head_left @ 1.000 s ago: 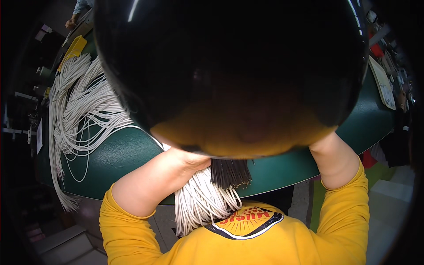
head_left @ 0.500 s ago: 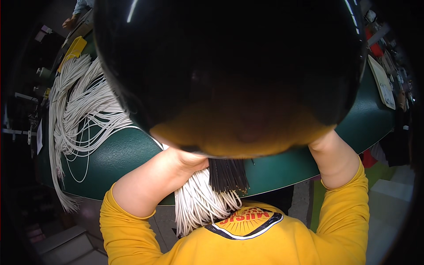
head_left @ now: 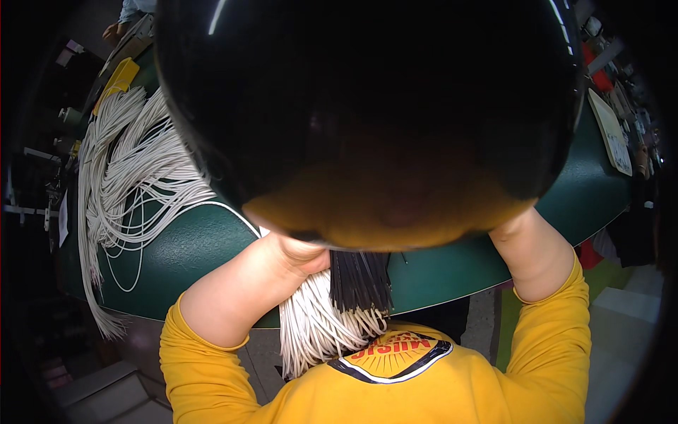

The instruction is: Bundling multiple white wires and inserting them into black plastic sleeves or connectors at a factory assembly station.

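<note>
A large glossy black curved surface [head_left: 367, 127] blocks the middle of the view and covers the fingers of both hands. The heel of my left hand [head_left: 307, 256] shows below its rim, against a bundle of white cables [head_left: 314, 325] that hangs over the near table edge. Just right of that hand, a bundle of thin black wires [head_left: 359, 283] hangs with its ends down, overlapping the white cables. Of my right hand [head_left: 510, 226] only the wrist side is visible, over the green tabletop [head_left: 452, 272]. What either hand grips is hidden.
A large heap of long white cables [head_left: 134, 162] covers the table's left side, some ends drooping over the edge. Behind it stands a yellow bin [head_left: 121, 76]. A pale flat tray [head_left: 611, 134] lies at the right edge. Another person's hand [head_left: 113, 32] shows at far left.
The black wires have shifted slightly left and hang a little lower. My left hand and my right wrist have moved slightly left. The white cable heap stays put.
</note>
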### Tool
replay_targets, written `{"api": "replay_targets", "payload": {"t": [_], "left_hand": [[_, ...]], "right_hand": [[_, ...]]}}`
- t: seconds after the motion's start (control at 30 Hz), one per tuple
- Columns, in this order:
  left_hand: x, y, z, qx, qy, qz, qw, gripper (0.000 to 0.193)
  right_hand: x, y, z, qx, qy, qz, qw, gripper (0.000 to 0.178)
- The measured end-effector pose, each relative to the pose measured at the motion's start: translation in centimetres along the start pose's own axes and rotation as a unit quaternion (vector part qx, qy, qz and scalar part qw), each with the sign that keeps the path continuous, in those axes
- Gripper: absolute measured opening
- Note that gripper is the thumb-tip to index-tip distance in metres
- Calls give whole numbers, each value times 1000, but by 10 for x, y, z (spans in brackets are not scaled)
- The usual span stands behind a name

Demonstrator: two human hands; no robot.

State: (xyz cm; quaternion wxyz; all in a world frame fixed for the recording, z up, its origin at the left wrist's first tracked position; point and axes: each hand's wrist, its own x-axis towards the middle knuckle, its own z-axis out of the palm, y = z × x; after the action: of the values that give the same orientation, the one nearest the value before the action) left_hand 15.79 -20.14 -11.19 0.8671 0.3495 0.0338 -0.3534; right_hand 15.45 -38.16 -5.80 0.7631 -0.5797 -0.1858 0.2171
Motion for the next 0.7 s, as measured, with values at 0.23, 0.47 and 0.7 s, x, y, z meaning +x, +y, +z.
{"api": "replay_targets", "payload": {"t": [0.23,0.47,0.7], "left_hand": [[1,-3,-3,22,20,-6,1000,27],[-2,1,6,67,40,-20,997,25],[-4,5,14,70,48,-6,996,24]], "right_hand": [[0,12,-5,90,-2,-4,996,8],[2,16,-3,-40,91,-101,990,13],[1,11,-6,5,85,8,996,26]]}}
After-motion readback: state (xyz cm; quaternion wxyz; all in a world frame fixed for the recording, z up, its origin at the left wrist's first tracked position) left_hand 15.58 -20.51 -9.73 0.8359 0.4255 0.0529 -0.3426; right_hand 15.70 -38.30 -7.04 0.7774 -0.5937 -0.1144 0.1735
